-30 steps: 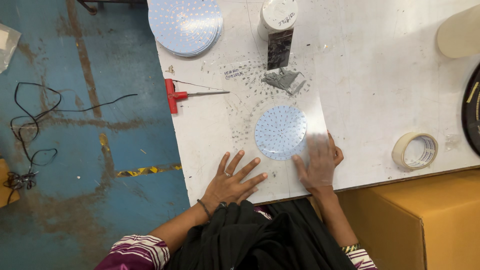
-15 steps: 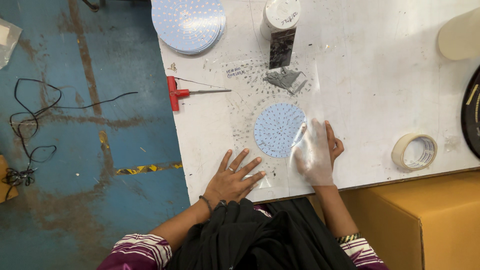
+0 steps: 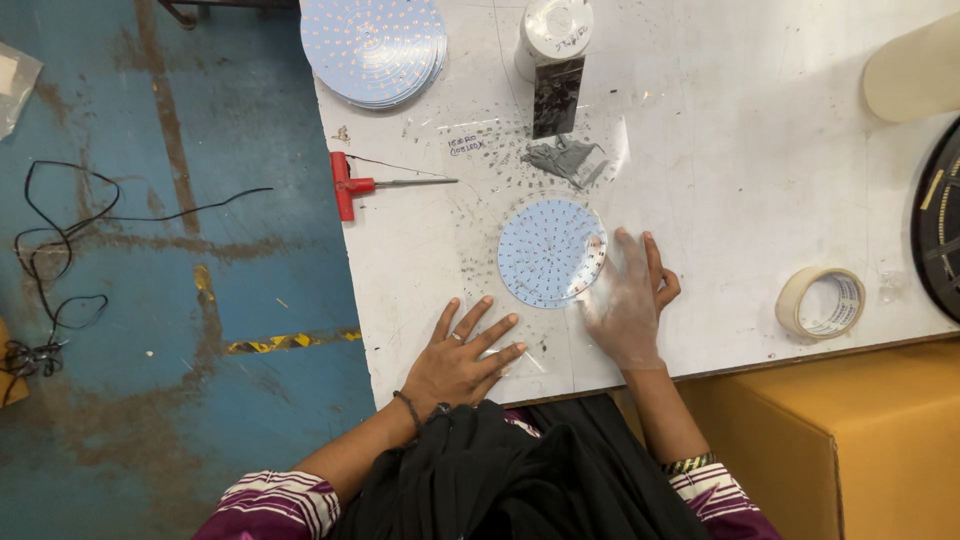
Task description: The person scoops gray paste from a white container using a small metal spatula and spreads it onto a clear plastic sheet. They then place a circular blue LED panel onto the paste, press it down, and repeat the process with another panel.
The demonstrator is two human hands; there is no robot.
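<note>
A round pale-blue disc (image 3: 550, 250) dotted with small white parts lies flat on the white table (image 3: 760, 180), under a clear plastic sheet (image 3: 600, 150). My right hand (image 3: 628, 308) is at the disc's right edge with the sheet's edge in its fingers. The film lies over the hand, so the hand looks hazy. My left hand (image 3: 462, 358) rests flat near the table's front edge, fingers spread, just below and left of the disc, and holds nothing.
A stack of similar discs (image 3: 375, 45) sits at the back left, with a red-handled T tool (image 3: 350, 185) below it. A white cylinder (image 3: 552, 35), a crumpled grey scrap (image 3: 565, 160) and a tape roll (image 3: 822, 302) are also on the table. A cardboard box (image 3: 850, 440) stands at the right.
My right hand has lifted the clear sheet's right edge and drawn it over itself, shifting slightly right. The left hand stays flat in place.
</note>
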